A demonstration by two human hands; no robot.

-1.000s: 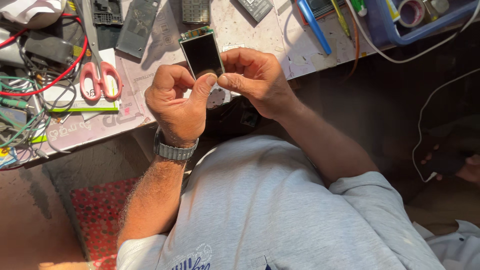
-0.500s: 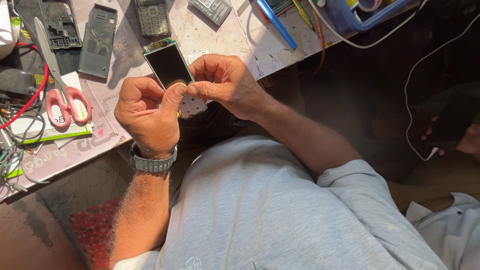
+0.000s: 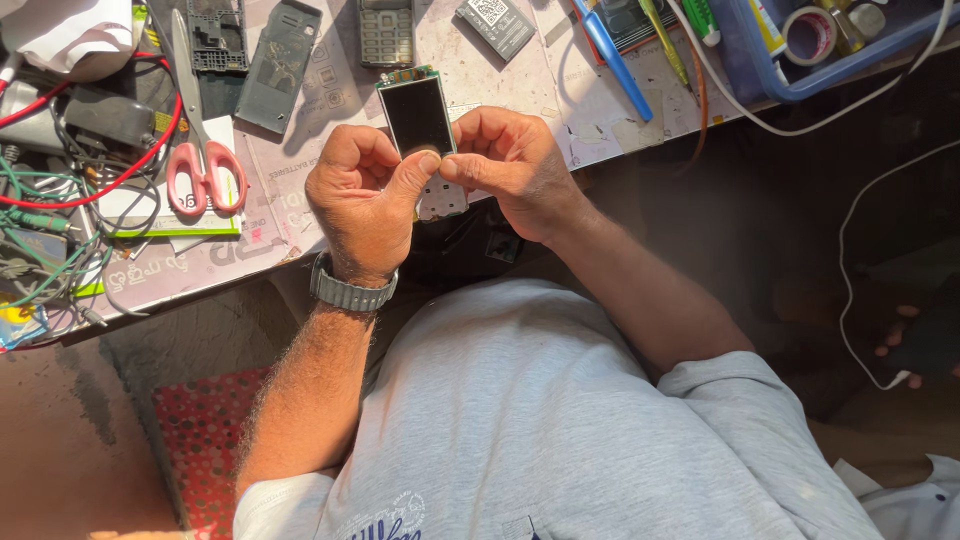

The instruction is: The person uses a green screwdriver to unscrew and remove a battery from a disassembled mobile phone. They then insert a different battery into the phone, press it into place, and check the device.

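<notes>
The small phone screen [image 3: 417, 113] was a flat dark rectangle with a thin pale edge and a strip of green and gold at its top. Its glass looked black and shiny. It stood upright above the near edge of the table [image 3: 500, 70], held up between both hands. The left hand [image 3: 365, 200] was curled almost into a fist, with its thumb pressed on the bottom edge of the screen. The right hand [image 3: 510, 165] was curled too, and its thumb and first finger pinched the same bottom edge. The two thumbs nearly touched each other.

A grey watch [image 3: 350, 290] sat on the left wrist.

The bottom part of the screen was hidden behind the thumbs, so its lower end could not be seen. A pale keypad piece [image 3: 442, 198] peeked out under the hands, and most of it was covered. Beyond the screen lay a grey phone cover [image 3: 278, 65], a phone with buttons [image 3: 386, 32] cut off by the top of the picture, and a blue pen [image 3: 612, 58]. Pink scissors [image 3: 200, 150] lay to the left, near a mess of red and green wires [image 3: 60, 190]. A blue tray [image 3: 800, 60] at the top right was cut off too, and the things inside were hard to make out. The space under the table was dark.
</notes>
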